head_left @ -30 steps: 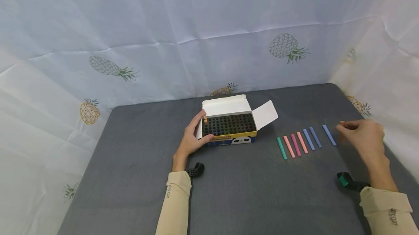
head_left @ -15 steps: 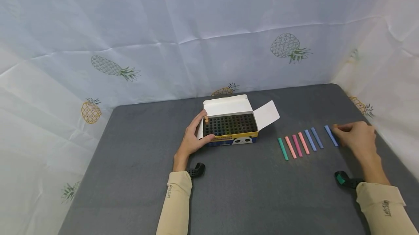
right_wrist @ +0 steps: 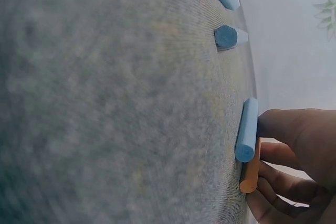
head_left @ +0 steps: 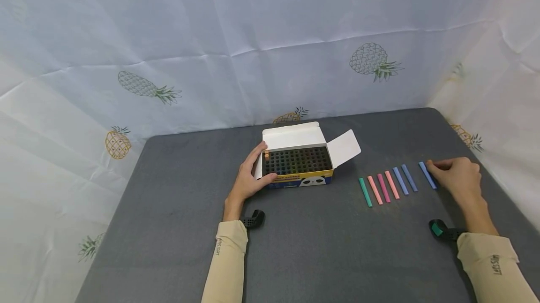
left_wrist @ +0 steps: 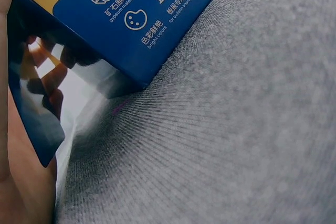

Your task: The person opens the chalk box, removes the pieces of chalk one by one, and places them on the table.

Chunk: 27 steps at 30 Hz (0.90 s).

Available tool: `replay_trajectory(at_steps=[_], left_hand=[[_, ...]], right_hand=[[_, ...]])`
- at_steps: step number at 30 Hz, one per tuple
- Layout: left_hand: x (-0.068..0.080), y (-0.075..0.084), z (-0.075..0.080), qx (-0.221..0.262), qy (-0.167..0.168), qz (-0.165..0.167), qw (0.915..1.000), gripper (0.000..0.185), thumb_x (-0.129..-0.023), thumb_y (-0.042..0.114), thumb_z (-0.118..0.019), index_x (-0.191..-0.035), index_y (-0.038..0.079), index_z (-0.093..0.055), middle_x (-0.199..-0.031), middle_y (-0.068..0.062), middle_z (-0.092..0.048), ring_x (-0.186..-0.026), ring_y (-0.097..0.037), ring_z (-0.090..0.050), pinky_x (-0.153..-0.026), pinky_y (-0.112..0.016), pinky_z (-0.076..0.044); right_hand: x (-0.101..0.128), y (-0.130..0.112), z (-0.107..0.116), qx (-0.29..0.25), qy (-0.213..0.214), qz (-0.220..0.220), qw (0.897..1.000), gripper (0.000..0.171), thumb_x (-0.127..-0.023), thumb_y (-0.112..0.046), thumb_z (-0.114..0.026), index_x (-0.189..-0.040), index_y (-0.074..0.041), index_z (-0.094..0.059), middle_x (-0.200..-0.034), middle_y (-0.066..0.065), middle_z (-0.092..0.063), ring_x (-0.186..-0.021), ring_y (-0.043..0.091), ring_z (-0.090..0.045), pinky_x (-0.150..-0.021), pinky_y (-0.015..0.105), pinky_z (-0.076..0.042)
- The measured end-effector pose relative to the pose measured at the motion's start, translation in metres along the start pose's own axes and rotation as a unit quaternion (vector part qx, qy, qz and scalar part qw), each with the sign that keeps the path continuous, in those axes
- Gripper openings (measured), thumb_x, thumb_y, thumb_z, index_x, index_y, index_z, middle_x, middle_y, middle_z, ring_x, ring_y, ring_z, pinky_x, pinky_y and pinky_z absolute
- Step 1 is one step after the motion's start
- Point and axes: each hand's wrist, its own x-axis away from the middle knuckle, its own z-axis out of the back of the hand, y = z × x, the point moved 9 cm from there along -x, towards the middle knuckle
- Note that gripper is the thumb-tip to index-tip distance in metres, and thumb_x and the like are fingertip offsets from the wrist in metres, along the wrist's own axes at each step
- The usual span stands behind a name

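Note:
At the left end of an open chalk box [head_left: 295,180], my left hand [head_left: 249,176] grips it, thumb on the front and fingers at the back corner. The box's black holed insert shows two orange chalk ends at its left. On the table's right side my right hand [head_left: 460,178] pinches an orange chalk stick [right_wrist: 251,171], which the hand hides in the head view. That stick lies low at the table, right beside a blue chalk stick [right_wrist: 247,135]. In the left wrist view, the box's blue side [left_wrist: 121,30] and a flap show close to the hand.
Left of the right hand lies a row of chalk sticks: green [head_left: 365,192], pink [head_left: 374,190], dark pink [head_left: 383,187], another pink and two blue ones. The box's white side flap [head_left: 343,148] sticks out rightward. A pineapple-print cloth [head_left: 236,82] surrounds the grey table [head_left: 337,256].
My right hand has moved left and down with the orange chalk stick, ending beside the rightmost blue one. The left hand and the box have stayed put.

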Motion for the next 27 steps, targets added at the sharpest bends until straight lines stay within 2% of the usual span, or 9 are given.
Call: replay_trajectory(at_steps=[7, 13, 15, 17, 19, 22, 25, 26, 27], left_hand=[[0.000, 0.000, 0.000, -0.008, 0.000, 0.001, 1.0000, 0.097, -0.083, 0.071, -0.070, -0.159, 0.020, -0.038, -0.169, -0.005, -0.030, -0.158, -0.029, -0.029, -0.124, -0.057, -0.032], [0.001, 0.000, 0.000, -0.002, 0.000, 0.000, 1.0000, 0.090, -0.086, 0.058, -0.077, -0.159, 0.020, -0.040, -0.169, -0.006, -0.031, -0.157, -0.029, -0.029, -0.123, -0.057, -0.033], [0.000, 0.000, 0.000, -0.001, 0.000, 0.000, 1.0000, 0.091, -0.085, 0.059, -0.076, -0.159, 0.020, -0.039, -0.169, -0.005, -0.031, -0.157, -0.029, -0.029, -0.124, -0.057, -0.032], [0.000, 0.000, 0.000, 0.000, 0.000, 0.001, 1.0000, 0.092, -0.085, 0.062, -0.075, -0.159, 0.021, -0.039, -0.170, -0.005, -0.030, -0.158, -0.028, -0.029, -0.124, -0.057, -0.031], [0.000, 0.000, 0.000, 0.000, 0.000, 0.001, 1.0000, 0.094, -0.084, 0.066, -0.073, -0.159, 0.021, -0.039, -0.170, -0.005, -0.030, -0.158, -0.028, -0.028, -0.125, -0.057, -0.031], [0.000, 0.000, 0.000, -0.001, 0.001, 0.001, 1.0000, 0.095, -0.083, 0.068, -0.073, -0.159, 0.021, -0.039, -0.169, -0.005, -0.030, -0.158, -0.028, -0.028, -0.125, -0.056, -0.030], [0.000, 0.000, 0.001, 0.001, 0.001, 0.001, 1.0000, 0.095, -0.084, 0.067, -0.073, -0.159, 0.020, -0.039, -0.169, -0.005, -0.031, -0.158, -0.027, -0.028, -0.125, -0.056, -0.031], [0.000, 0.000, 0.000, 0.003, 0.001, 0.004, 1.0000, 0.096, -0.083, 0.068, -0.073, -0.159, 0.021, -0.039, -0.169, -0.004, -0.031, -0.158, -0.026, -0.028, -0.125, -0.055, -0.030], [0.000, 0.000, 0.001, 0.006, 0.001, 0.004, 1.0000, 0.094, -0.084, 0.065, -0.075, -0.159, 0.020, -0.039, -0.169, -0.004, -0.031, -0.158, -0.027, -0.028, -0.125, -0.055, -0.030]], right_hand=[[0.002, 0.001, -0.002, -0.005, 0.002, 0.003, 1.000, 0.044, -0.097, -0.031, -0.065, -0.105, 0.011, -0.076, -0.103, 0.037, -0.071, -0.097, 0.059, -0.064, -0.067, 0.064, -0.048], [0.003, 0.000, 0.001, -0.014, 0.018, -0.010, 1.000, 0.044, -0.097, -0.028, -0.065, -0.108, 0.014, -0.074, -0.108, 0.038, -0.069, -0.099, 0.057, -0.063, -0.070, 0.060, -0.049], [0.003, -0.003, 0.003, -0.016, 0.029, -0.013, 0.999, 0.043, -0.097, -0.028, -0.066, -0.108, 0.013, -0.074, -0.107, 0.037, -0.070, -0.085, 0.046, -0.067, -0.065, 0.047, -0.050], [0.003, -0.008, 0.005, -0.021, 0.040, -0.013, 0.999, 0.042, -0.096, -0.028, -0.067, -0.108, 0.011, -0.075, -0.106, 0.035, -0.072, -0.071, 0.016, -0.066, -0.061, 0.033, -0.046], [0.003, -0.013, 0.008, -0.035, 0.052, -0.007, 0.998, 0.041, -0.095, -0.028, -0.068, -0.107, 0.010, -0.076, -0.103, 0.034, -0.073, -0.065, -0.011, -0.051, -0.067, 0.034, -0.048], [0.005, -0.022, 0.011, -0.078, 0.060, 0.010, 0.995, 0.040, -0.096, -0.026, -0.067, -0.108, 0.012, -0.075, -0.072, -0.008, -0.078, -0.063, -0.029, -0.032, -0.102, 0.052, -0.045], [0.006, -0.034, 0.015, -0.105, 0.066, 0.023, 0.992, 0.040, -0.097, -0.026, -0.067, -0.109, 0.011, -0.075, -0.061, -0.049, -0.048, -0.062, -0.030, -0.034, -0.110, 0.059, -0.035], [0.006, -0.038, 0.016, -0.112, 0.068, 0.027, 0.991, 0.041, -0.097, -0.027, -0.067, -0.110, 0.012, -0.074, -0.062, -0.056, -0.037, -0.061, -0.030, -0.035, -0.114, 0.059, -0.032], [0.006, -0.043, 0.018, -0.111, 0.072, 0.028, 0.991, 0.041, -0.097, -0.028, -0.067, -0.110, 0.011, -0.075, -0.062, -0.057, -0.037, -0.060, -0.029, -0.036, -0.108, 0.048, -0.039]])
